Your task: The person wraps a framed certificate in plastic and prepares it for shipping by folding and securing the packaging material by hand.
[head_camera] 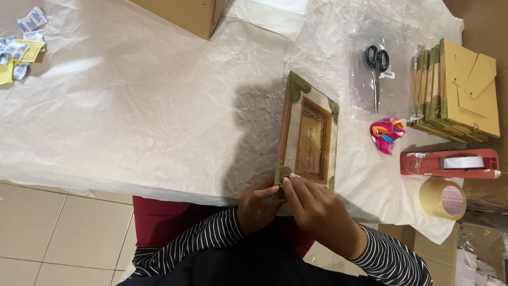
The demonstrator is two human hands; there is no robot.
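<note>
1. The bench (132, 106), covered in crumpled white paper, has its near edge running across the lower half of the frame, with tiled floor showing below it at lower left.
2. The widest bare stretch of paper is left and centre; the right side is crowded.
3. A picture frame (309, 135) in clear wrap lies at centre, its long sides running up and down the frame and its lower end at the bench edge.
4. The left hand (256, 206) pinches the frame's lower left corner, its grip clenched on that corner.
5. The right hand (317, 212) touches the same corner from the right, fingertips pressed on the wrap; I cannot tell whether its grip grasps anything.
6. Both hands sit just off the bench edge, below the frame.
7. Counted at right: 1 pair of scissors (377, 71) on a clear bag, 1 stack of frames (457, 95) at upper right, 1 bright pink bundle (387, 135), 1 red tape dispenser (450, 162), 1 roll of tape (443, 198).
8. 1 cardboard box (182, 13) sits at top centre; small packets (21, 45) and yellow slips lie at upper left, too jumbled to count.
</note>
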